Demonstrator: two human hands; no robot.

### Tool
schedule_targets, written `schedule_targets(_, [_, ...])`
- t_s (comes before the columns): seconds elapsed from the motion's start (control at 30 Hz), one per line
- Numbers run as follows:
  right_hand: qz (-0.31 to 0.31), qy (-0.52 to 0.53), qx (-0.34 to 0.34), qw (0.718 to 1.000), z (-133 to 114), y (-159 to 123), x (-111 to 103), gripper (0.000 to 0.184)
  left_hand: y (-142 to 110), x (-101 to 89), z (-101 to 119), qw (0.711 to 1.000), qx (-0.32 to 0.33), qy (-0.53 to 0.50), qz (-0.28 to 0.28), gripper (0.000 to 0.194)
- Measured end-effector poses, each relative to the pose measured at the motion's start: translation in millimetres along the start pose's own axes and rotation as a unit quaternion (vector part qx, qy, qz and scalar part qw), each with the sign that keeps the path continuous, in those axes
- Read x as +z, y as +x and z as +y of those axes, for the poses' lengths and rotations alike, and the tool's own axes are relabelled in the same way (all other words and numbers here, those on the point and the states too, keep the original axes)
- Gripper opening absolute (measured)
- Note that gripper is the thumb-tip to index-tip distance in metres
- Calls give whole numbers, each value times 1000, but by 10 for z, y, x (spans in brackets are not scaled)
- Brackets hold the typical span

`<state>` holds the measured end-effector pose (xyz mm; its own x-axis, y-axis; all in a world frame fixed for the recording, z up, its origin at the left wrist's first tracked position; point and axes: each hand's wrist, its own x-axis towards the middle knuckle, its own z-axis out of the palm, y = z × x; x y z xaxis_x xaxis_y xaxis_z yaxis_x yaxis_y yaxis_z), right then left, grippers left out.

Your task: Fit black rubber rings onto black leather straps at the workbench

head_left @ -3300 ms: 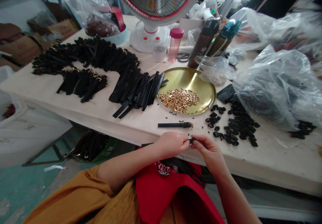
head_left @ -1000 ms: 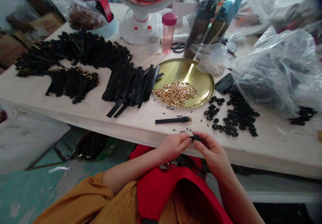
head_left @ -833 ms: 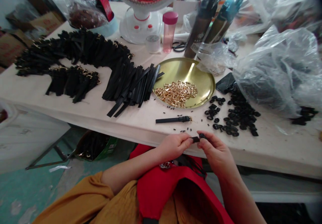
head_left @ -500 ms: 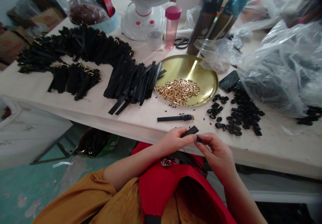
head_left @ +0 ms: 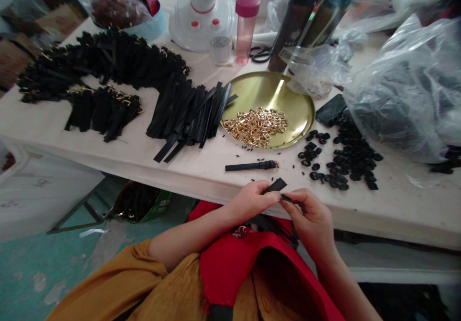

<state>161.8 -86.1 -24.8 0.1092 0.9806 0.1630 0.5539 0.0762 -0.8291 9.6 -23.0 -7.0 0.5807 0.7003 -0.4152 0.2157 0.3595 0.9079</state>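
My left hand [head_left: 256, 199] is closed on a black strap [head_left: 277, 185], whose flat end sticks out past the fingers over the table's front edge. Thumb and fingers of my right hand [head_left: 310, 211] pinch a small dark piece at the strap's other part, right against my left thumb. Whether that piece is a loop or the strap itself is hard to make out. Just beyond the hands lies a finished-looking black strap with a gold buckle [head_left: 252, 166]. Small black loops [head_left: 355, 165] are heaped to the right of my right hand.
A gold tray [head_left: 300, 119] holds a pile of gold buckles [head_left: 257, 126]. Left of it lie loose black straps [head_left: 190, 114] and bundles of buckled straps [head_left: 104, 107]. Behind stand a fan [head_left: 201, 18], a pink bottle [head_left: 245, 32] and scissors [head_left: 261, 54]. A plastic bag [head_left: 406, 104] bulges at right.
The dark piece at my right fingertips has turned and now looks thinner. Both hands stay together in nearly the same place. The view has tipped slightly downward.
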Motion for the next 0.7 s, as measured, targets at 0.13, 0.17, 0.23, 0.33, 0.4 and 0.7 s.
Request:
schedule_targets(0.13, [-9, 6, -2, 1000, 44, 4, 1, 7, 17, 8, -73, 999, 16, 41, 29, 20])
schedule_targets(0.17, [-13, 7, -1, 1000, 59, 5, 4, 7, 14, 9, -81, 998, 20, 50, 36, 21])
schedule_targets(0.23, [-18, 9, 2, 1000, 89, 2, 11, 10, 4, 10, -79, 997, 29, 63, 47, 22])
schedule_targets(0.33, [-20, 11, 8, 1000, 122, -9, 21, 13, -11, 9, -58, 996, 33, 69, 53, 22])
schedule_targets(0.4, [-20, 12, 13, 1000, 133, -21, 22, 15, -15, 11, -51, 996, 30, 66, 56, 22])
schedule_targets(0.7, [-18, 104, 134, 985, 63, -50, -3, 26, -34, 26, -50, 997, 29, 51, 53, 21])
